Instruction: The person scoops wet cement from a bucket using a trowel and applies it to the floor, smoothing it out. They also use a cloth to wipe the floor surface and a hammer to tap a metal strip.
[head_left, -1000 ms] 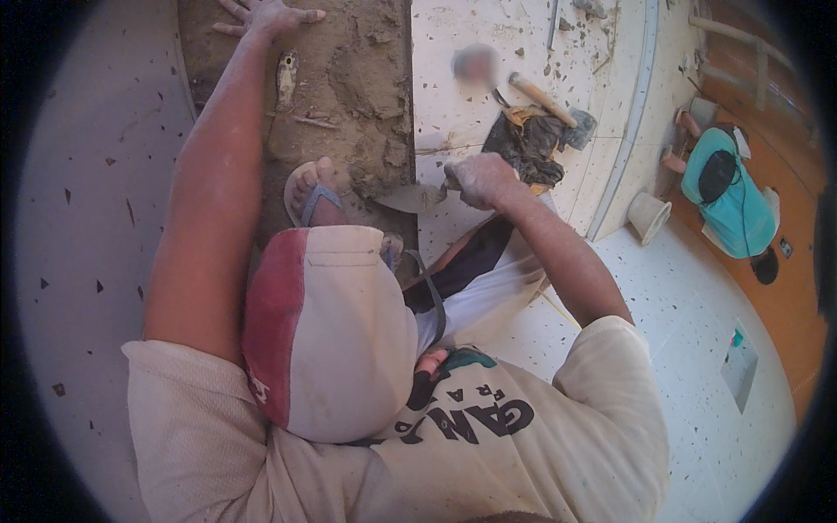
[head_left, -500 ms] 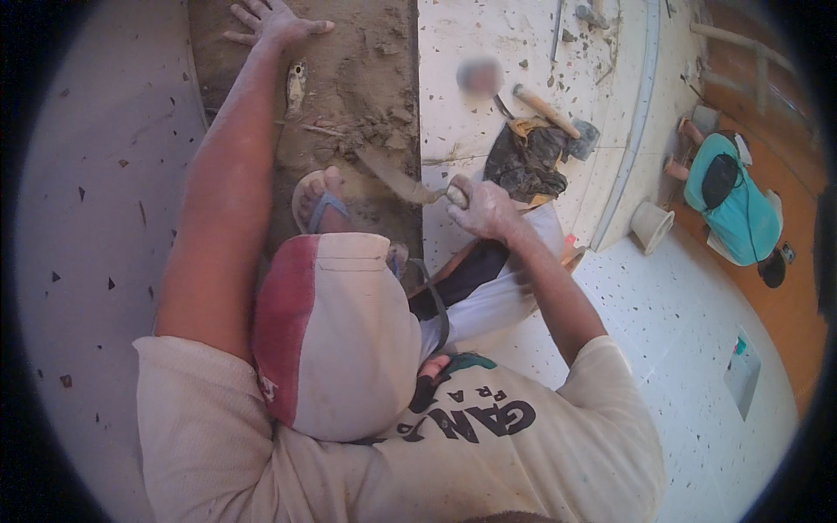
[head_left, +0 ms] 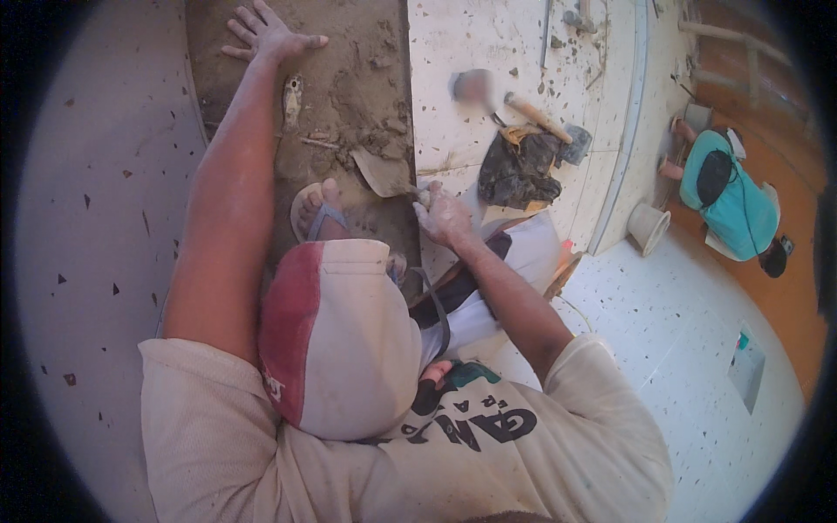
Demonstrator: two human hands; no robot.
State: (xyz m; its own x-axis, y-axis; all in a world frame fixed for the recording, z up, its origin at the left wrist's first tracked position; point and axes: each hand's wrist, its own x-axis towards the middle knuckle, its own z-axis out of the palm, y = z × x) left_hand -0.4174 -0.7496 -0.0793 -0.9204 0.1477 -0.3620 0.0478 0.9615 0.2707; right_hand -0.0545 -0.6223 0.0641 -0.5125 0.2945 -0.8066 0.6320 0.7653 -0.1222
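Note:
My left hand (head_left: 266, 35) lies flat with spread fingers on the grey-brown mortar (head_left: 349, 78) at the upper left, nothing held in it. My right hand (head_left: 446, 215), closed round the handle, holds a trowel by the tile edge. The blade of this trowel (head_left: 382, 173) reaches left over the mortar. Between my arms is my bent knee in beige and maroon cloth (head_left: 349, 340); my foot in a flip-flop (head_left: 318, 209) is on the mortar strip. A small pale, dark-spotted object (head_left: 292, 100), kind unclear, lies near my left forearm.
Right of the mortar, white speckled tiles (head_left: 445, 144) hold a black plastic bag (head_left: 519, 170) and a wooden-handled hammer (head_left: 536, 118). A pale wall (head_left: 113, 218) runs along the left. At far right are a white bucket (head_left: 649, 225) and a person in teal (head_left: 732, 196).
My right hand has moved left and slightly down with the trowel, and its blade now shows broader over the mortar. My left hand stays spread in about the same place.

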